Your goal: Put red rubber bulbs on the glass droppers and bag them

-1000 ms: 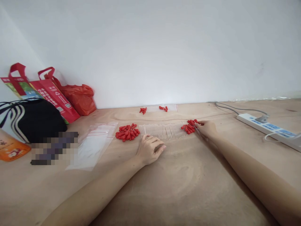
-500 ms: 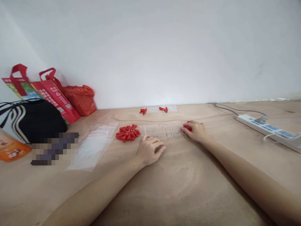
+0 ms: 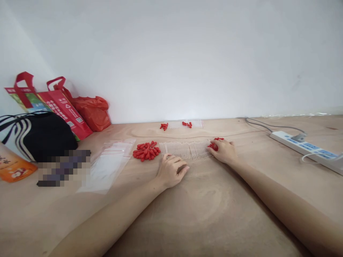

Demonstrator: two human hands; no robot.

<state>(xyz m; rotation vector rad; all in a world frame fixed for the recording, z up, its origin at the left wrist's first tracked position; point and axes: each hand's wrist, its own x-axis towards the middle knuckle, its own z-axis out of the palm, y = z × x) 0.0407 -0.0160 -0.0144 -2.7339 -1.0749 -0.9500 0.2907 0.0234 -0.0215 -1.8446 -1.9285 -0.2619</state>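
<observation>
Sticks (image 3: 184,150) already lie aligned, left hand (image 3: 170,172) loosely spread before them. Beside them, right hand (image 3: 224,151) covers loose red pieces (image 3: 213,146), grip unclear.

Bulbs (image 3: 146,151), uniform red; slender tubes (image 3: 175,150), colourless and transparent. Desk (image 3: 200,214), light brown with wavy wood grain. Plastic bags (image 3: 104,171), clear with red lines across one end. Drawstring bag (image 3: 53,137), black with white curved stripes. Carrier bag (image 3: 60,107), red with white lettering. Pouch (image 3: 17,169), orange. Power strip (image 3: 307,147), white with blue socket panels; cable (image 3: 284,126), grey. Wall (image 3: 171,64), pale grey.
</observation>
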